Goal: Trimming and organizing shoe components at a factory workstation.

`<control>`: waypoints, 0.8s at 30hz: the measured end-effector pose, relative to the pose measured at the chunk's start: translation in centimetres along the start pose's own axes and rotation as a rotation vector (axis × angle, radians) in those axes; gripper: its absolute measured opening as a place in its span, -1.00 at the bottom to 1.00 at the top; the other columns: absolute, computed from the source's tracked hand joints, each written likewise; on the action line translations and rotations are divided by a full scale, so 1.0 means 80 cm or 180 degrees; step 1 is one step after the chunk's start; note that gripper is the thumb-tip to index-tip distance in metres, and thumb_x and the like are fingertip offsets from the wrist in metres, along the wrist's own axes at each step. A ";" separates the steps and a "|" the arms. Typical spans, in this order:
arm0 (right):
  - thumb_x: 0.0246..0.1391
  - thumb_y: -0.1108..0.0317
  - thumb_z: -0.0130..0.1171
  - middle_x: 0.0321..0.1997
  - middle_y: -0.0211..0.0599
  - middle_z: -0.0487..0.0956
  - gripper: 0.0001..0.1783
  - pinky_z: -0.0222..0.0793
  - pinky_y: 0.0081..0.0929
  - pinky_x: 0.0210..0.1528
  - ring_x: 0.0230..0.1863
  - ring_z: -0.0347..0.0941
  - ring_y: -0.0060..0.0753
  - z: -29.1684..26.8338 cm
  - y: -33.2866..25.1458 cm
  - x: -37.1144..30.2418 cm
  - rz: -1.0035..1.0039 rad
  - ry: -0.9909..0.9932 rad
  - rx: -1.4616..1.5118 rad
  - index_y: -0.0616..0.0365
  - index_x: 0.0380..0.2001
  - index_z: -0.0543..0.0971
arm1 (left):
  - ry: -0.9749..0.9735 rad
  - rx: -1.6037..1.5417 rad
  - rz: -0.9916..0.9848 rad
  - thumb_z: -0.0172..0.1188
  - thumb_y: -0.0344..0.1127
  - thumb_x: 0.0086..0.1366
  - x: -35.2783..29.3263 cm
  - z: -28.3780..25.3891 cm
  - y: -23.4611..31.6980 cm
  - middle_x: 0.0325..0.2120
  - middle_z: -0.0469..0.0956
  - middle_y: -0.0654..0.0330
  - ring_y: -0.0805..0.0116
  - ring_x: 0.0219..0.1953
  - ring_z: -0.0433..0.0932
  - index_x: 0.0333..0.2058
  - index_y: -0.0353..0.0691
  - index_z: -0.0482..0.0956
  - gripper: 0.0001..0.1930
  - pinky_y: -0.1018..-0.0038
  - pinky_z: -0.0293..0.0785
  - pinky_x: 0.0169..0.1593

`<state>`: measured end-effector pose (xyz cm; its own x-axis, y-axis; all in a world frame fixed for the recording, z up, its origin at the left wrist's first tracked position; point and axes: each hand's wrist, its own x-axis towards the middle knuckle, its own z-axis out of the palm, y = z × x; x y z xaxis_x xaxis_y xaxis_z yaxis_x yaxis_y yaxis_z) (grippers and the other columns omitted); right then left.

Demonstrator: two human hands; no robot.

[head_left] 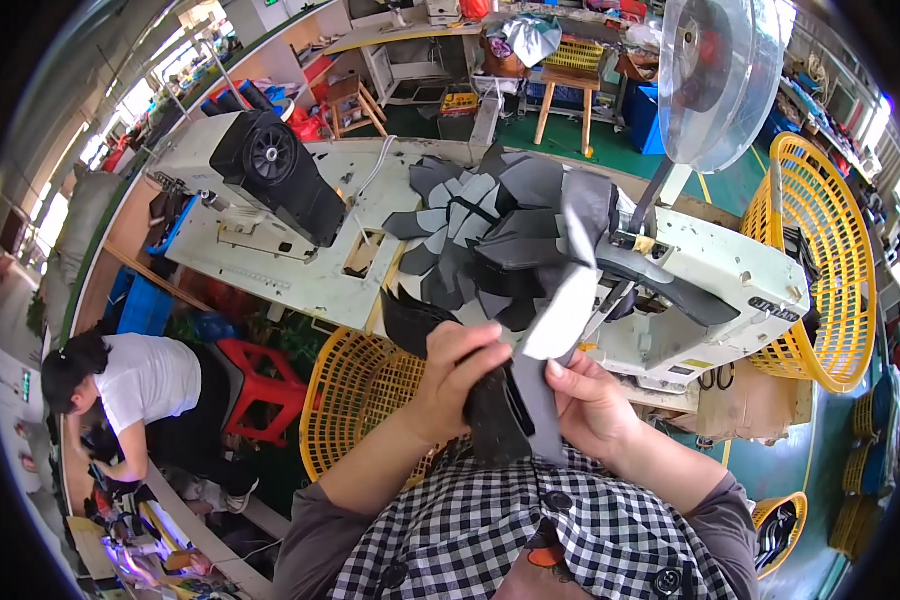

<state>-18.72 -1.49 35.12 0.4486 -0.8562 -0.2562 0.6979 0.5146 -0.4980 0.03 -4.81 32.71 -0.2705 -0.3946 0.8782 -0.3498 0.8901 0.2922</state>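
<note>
Here, left hand (457,375) and right hand (590,400) both pinch closed on a thin grey-and-black cut fabric strip (530,385), at 6 o'clock from the tabletop (300,280) pile. Judged light, limp; grip near its edges.

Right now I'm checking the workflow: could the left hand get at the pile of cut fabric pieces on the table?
Probably not at once: the left hand grips a black fabric piece, though the pile lies unobstructed just ahead.
</note>
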 end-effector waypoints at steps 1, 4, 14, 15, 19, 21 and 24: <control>0.03 0.37 0.19 -0.10 -0.37 0.52 -0.62 0.21 -0.37 0.16 -0.01 0.40 -0.44 0.002 0.004 0.003 0.0007 -0.0013 -0.0006 0.16 -0.07 0.41 | -0.0217 -0.0126 -0.0079 0.33 -0.25 -0.10 0.002 -0.011 -0.002 -0.03 0.35 0.04 0.13 -0.04 0.37 0.01 -0.24 0.34 -0.35 0.27 0.27 0.00; -0.01 0.38 0.24 -0.17 -0.40 0.54 -0.66 0.24 -0.39 0.14 -0.04 0.42 -0.48 0.000 0.015 0.016 -0.0060 0.0033 -0.0370 0.17 -0.13 0.46 | -0.0497 -0.0984 -0.0815 0.39 -0.20 -0.12 -0.001 -0.022 0.006 0.00 0.33 0.01 0.08 0.00 0.35 0.04 -0.26 0.31 -0.28 0.27 0.24 0.07; -0.04 0.20 0.28 -0.47 -0.32 0.51 -0.71 0.32 -0.53 -0.44 -0.50 0.41 -0.41 -0.001 0.003 -0.003 -0.0778 -0.0815 -0.4720 0.24 -0.46 0.54 | -0.0160 -0.1720 -0.1711 -0.03 -0.57 0.10 0.017 -0.041 0.028 -0.11 0.44 0.01 0.29 -0.04 0.44 0.04 -0.44 0.26 -0.54 0.43 0.33 0.05; -0.21 0.22 0.39 -0.58 -0.35 0.46 -0.71 0.30 -0.53 -0.47 -0.55 0.40 -0.39 -0.001 0.004 -0.013 -0.2274 -0.0652 -0.4943 0.18 -0.57 0.53 | -0.0016 -0.2224 -0.2102 -0.03 -0.57 0.09 0.021 -0.046 0.025 -0.12 0.44 0.01 0.29 -0.05 0.45 0.03 -0.44 0.27 -0.54 0.42 0.33 0.05; -0.51 0.05 0.51 0.08 -0.04 0.27 -0.01 0.13 -0.08 0.04 0.07 0.21 -0.06 0.018 -0.039 -0.028 -0.3510 -0.0177 -0.5863 0.12 0.05 0.26 | -0.0752 -0.3427 -0.2316 0.01 -0.56 0.06 0.045 -0.066 0.014 -0.12 0.47 0.01 0.29 -0.09 0.48 0.01 -0.45 0.32 -0.54 0.39 0.36 0.03; -0.58 0.18 0.47 -0.05 -0.21 0.38 -0.16 0.13 -0.22 -0.01 -0.05 0.25 -0.15 0.005 -0.047 -0.025 -0.3511 -0.0152 -0.6266 0.05 -0.05 0.42 | -0.1235 -0.3668 -0.2308 0.06 -0.55 0.04 0.059 -0.066 0.023 -0.14 0.49 0.03 0.27 -0.12 0.52 -0.03 -0.46 0.36 -0.56 0.39 0.40 -0.01; -0.49 0.31 0.39 -0.23 -0.48 0.47 -0.55 0.11 -0.28 -0.11 -0.19 0.25 -0.27 -0.011 -0.069 -0.044 -0.2717 0.0307 -0.6485 -0.09 -0.33 0.60 | -0.1286 -0.3765 -0.2678 0.04 -0.57 0.05 0.068 -0.062 0.020 -0.23 0.54 0.01 0.22 -0.17 0.55 -0.05 -0.48 0.38 -0.58 0.37 0.42 -0.02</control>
<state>-24.65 -1.34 38.03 0.3773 -0.8184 0.4335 -0.7322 -0.5502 -0.4015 2.45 -4.39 39.88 -0.6553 -0.7282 0.2008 0.3271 -0.0339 0.9444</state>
